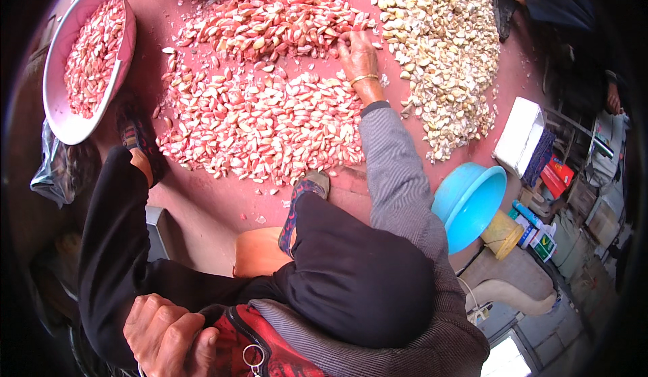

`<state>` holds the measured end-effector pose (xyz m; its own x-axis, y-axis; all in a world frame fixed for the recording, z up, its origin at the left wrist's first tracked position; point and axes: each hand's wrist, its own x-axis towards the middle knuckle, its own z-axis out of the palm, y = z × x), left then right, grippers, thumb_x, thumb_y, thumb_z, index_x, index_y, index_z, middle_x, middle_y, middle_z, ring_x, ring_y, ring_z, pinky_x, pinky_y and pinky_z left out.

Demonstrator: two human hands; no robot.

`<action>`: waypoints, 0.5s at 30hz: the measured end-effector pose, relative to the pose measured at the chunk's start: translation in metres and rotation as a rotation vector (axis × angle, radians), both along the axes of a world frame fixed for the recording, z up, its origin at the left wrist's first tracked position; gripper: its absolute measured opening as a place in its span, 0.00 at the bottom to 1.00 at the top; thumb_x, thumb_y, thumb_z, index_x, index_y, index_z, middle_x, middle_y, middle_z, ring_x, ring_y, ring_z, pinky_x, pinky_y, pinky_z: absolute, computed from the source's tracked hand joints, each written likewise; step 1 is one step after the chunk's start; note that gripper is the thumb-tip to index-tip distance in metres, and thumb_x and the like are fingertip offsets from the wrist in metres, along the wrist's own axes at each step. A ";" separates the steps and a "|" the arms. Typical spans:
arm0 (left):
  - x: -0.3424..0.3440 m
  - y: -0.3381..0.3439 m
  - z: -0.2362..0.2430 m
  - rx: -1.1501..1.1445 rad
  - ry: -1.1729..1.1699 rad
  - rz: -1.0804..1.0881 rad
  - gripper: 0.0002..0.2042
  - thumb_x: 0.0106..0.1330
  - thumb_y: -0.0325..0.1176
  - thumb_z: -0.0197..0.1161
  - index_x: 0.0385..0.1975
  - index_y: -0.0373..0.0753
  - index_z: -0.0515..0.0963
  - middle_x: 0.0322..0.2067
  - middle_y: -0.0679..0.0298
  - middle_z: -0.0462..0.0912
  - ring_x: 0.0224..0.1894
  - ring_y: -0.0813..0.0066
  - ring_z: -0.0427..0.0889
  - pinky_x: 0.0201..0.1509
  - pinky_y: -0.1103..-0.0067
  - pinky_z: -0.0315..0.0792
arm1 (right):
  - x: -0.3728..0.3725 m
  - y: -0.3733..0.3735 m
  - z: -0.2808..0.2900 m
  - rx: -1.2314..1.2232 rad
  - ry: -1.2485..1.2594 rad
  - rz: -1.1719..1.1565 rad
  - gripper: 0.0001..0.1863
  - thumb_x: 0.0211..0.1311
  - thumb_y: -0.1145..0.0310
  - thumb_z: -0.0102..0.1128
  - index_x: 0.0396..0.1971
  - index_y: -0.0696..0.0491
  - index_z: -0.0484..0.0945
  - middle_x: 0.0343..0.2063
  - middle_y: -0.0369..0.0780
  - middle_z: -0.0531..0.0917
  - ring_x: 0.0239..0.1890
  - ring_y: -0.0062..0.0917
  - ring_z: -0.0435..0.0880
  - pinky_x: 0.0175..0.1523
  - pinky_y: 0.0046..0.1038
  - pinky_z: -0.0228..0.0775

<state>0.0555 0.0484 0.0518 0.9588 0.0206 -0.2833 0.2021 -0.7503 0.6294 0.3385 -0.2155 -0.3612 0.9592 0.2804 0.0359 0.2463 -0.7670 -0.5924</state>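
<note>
My right hand (359, 60), with a bracelet on the wrist, reaches to the right edge of the far heap of pink-skinned garlic cloves (270, 19). Its fingers are bent together among the cloves, and what they pinch is hidden. Nearer to me a wider layer of pink garlic cloves (263, 127) is spread out, with a narrow gap between the two. My left hand (165, 333) is drawn back close to my body at the lower left, fingers curled in. Its palm is out of sight, so I cannot make out anything inside.
Paler, yellowish cloves (439, 60) form a heap at the right. A white basin (128, 60) of pink cloves stands far left. Along the right lie a white box (520, 134), a blue basin (472, 201) and a yellow bucket (503, 235). Another person's hand (613, 97) shows far right.
</note>
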 end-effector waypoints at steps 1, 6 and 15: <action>0.000 0.003 0.002 -0.008 0.006 -0.002 0.15 0.62 0.38 0.64 0.23 0.31 0.74 0.18 0.56 0.71 0.21 0.61 0.70 0.31 0.70 0.63 | -0.004 0.002 0.002 0.003 -0.001 0.035 0.06 0.60 0.69 0.63 0.34 0.53 0.79 0.36 0.45 0.79 0.42 0.43 0.79 0.49 0.42 0.71; -0.005 0.011 0.002 -0.067 0.037 -0.044 0.11 0.62 0.33 0.64 0.26 0.31 0.75 0.20 0.55 0.73 0.22 0.60 0.72 0.30 0.70 0.65 | -0.050 -0.011 0.017 0.462 0.153 -0.244 0.07 0.62 0.68 0.65 0.35 0.55 0.79 0.27 0.35 0.81 0.26 0.20 0.79 0.33 0.24 0.72; -0.007 0.014 0.005 -0.106 0.045 -0.097 0.07 0.61 0.28 0.65 0.29 0.30 0.77 0.22 0.54 0.75 0.24 0.58 0.74 0.31 0.69 0.67 | -0.068 -0.056 0.035 1.546 0.876 -0.362 0.06 0.67 0.73 0.59 0.41 0.55 0.77 0.34 0.36 0.82 0.36 0.24 0.81 0.42 0.29 0.78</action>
<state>0.0486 0.0623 0.0572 0.9412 -0.1040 -0.3214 0.1612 -0.6978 0.6979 0.2710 -0.2713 -0.3258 0.8408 0.2841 -0.4608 -0.5305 0.6015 -0.5973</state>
